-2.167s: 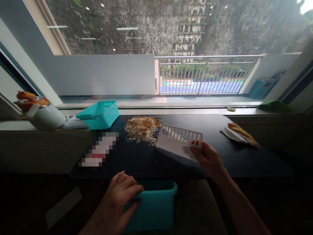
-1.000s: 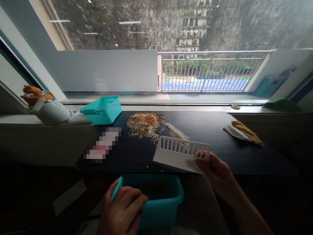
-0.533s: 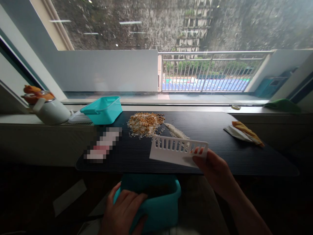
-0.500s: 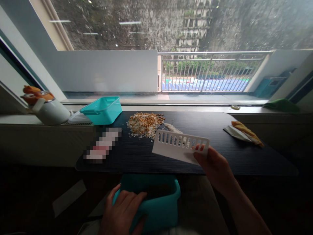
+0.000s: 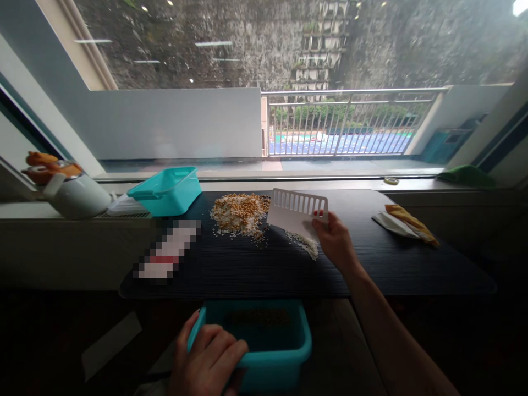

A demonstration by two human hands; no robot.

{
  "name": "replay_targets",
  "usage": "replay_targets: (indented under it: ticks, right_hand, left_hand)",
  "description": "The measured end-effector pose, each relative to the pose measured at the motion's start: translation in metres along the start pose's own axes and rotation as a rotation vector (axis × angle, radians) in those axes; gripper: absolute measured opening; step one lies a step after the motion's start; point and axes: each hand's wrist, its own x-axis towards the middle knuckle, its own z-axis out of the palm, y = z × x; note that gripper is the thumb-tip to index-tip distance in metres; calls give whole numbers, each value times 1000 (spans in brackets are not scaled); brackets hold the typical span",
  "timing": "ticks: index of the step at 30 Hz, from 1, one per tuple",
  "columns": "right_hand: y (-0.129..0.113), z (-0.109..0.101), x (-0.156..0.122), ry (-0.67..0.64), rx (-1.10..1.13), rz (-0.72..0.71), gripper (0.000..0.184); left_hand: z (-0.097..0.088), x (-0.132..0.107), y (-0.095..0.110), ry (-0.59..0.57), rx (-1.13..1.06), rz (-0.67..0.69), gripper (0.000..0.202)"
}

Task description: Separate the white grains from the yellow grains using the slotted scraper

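Note:
My right hand (image 5: 336,236) grips the right end of a white slotted plastic scraper (image 5: 295,220), tilted over the dark table. A thin strip of white rice (image 5: 306,245) lies just on the near side of it. Left of the scraper is a heap of rice and yellow beans (image 5: 241,212), with some darker grains at its back right. Below the table edge, my left hand (image 5: 212,357) is closed over the near left rim of a teal plastic bin (image 5: 276,357). Brownish contents show dimly inside the bin.
A second teal bin (image 5: 169,192) stands at the table's back left, near a grey-white pot (image 5: 82,195). A blurred-out packet or card (image 5: 169,250) lies at left. At right are a folded yellow and white cloth-like item (image 5: 406,225) and, on the sill, a ring (image 5: 391,180).
My right hand has moved the scraper away from me, towards the back of the table. The rice strip now lies on its near side. My left hand stays on the bin.

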Motion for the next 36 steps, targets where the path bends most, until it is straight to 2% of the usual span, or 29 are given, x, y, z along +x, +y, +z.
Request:
replay_targets:
  ticks: [3, 8, 11, 15, 22, 30, 36]
  right_hand:
    - [-2, -1, -1, -36, -12, 28, 32]
    - [-9, -7, -7, -20, 20, 60, 31]
    - [-9, -5, -7, -15, 29, 71, 30]
    - [-7, -2, -5, -58, 26, 90, 30]
    - [-9, -14, -12, -91, 65, 127, 28]
    - [-11, -9, -12, -126, 59, 139, 27]
    - [-18, -16, -18, -153, 87, 145, 27]
  left_hand:
    - [-2, 2, -1, -8, 11, -18, 26]
    - [-6, 5, -6, -61, 50, 88, 29]
    - [-5, 5, -6, -48, 38, 79, 28]
    - [-2, 2, -6, -30, -18, -5, 24]
    - [-1, 0, -6, -14, -74, -50, 23]
    - [-4, 2, -8, -45, -42, 9, 25]
    - [-4, 4, -8, -57, -42, -5, 26]
